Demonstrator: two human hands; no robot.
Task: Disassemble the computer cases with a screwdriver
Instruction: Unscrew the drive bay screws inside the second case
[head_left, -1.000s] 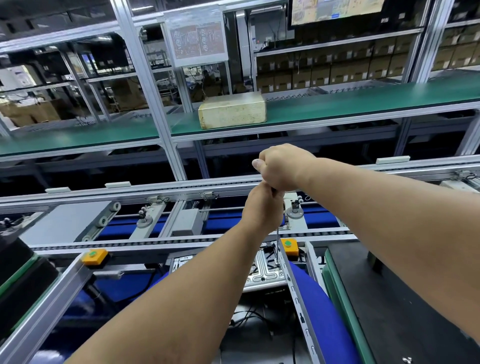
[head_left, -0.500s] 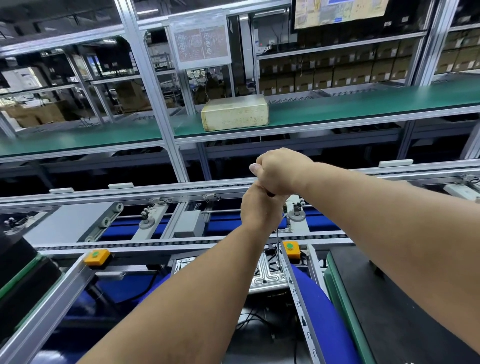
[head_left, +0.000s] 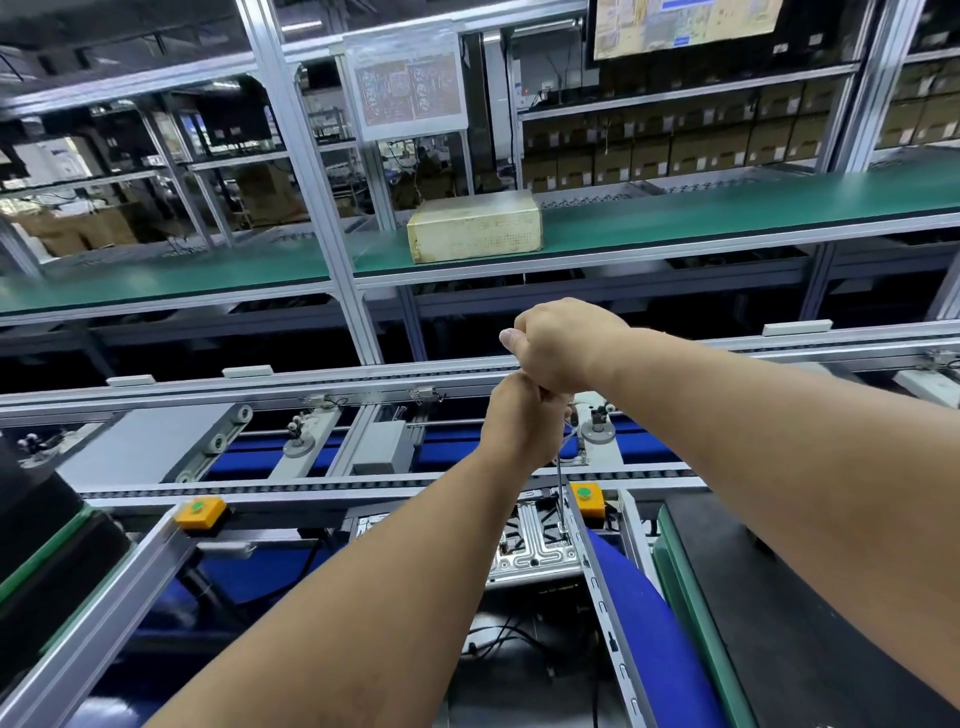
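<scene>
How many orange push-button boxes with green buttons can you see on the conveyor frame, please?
2: one orange button box on the left rail corner, one orange button box right of the screwdriver shaft. Arms may hide others.

green shelf mat (head_left: 727, 208) | beige box (head_left: 475, 228) | orange blocks (head_left: 200, 514), green dots | possibly silver computer case (head_left: 535, 551)

- Both arms stretched forward, bare forearms converging at centre.
- right hand (head_left: 563, 343) fisted on top, thumb tip poking left.
- left hand (head_left: 522, 421) directly under it, touching, fingers curled into a grip.
</scene>
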